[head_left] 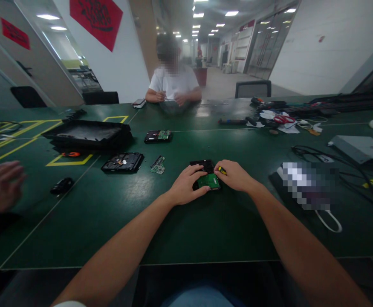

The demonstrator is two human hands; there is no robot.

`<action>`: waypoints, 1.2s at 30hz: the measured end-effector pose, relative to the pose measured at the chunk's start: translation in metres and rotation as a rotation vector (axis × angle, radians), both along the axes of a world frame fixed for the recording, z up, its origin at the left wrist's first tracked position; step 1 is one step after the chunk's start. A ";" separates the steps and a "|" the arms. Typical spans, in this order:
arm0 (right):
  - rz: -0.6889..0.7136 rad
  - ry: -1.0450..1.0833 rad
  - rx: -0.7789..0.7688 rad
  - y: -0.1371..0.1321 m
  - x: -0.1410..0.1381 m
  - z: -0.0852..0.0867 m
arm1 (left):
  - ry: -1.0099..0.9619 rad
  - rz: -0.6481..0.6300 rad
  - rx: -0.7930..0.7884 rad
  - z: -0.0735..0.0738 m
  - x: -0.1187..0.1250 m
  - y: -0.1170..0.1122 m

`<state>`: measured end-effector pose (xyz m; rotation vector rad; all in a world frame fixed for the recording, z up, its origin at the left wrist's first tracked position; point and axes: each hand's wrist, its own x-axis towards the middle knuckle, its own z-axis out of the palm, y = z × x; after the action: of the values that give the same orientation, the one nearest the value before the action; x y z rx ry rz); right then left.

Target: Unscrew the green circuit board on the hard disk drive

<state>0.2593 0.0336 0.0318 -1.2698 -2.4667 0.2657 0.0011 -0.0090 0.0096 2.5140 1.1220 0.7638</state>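
A black hard drive with a green circuit board on top lies on the green table in front of me. My left hand holds it from the left side, thumb at the near edge and fingers reaching over its far part. At its right side, my right hand is closed around a small yellow-and-black screwdriver. The tool's tip is hidden by the fingers. Left of my hands lies a loose green circuit board, with an opened drive casing beyond it and another hard drive farther back.
A large black tray stands at the back left, near an orange-handled tool. Another person's hand is at the left edge; a co-worker sits opposite. Cables, a grey box and a partly blurred object lie right.
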 end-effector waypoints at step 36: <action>-0.176 0.406 0.264 -0.013 0.001 0.013 | 0.005 -0.014 0.014 -0.003 -0.002 0.002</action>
<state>0.2600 0.0205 0.0452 -1.1764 -1.9627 0.1304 -0.0005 -0.0065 0.0065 2.5334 1.1035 0.7650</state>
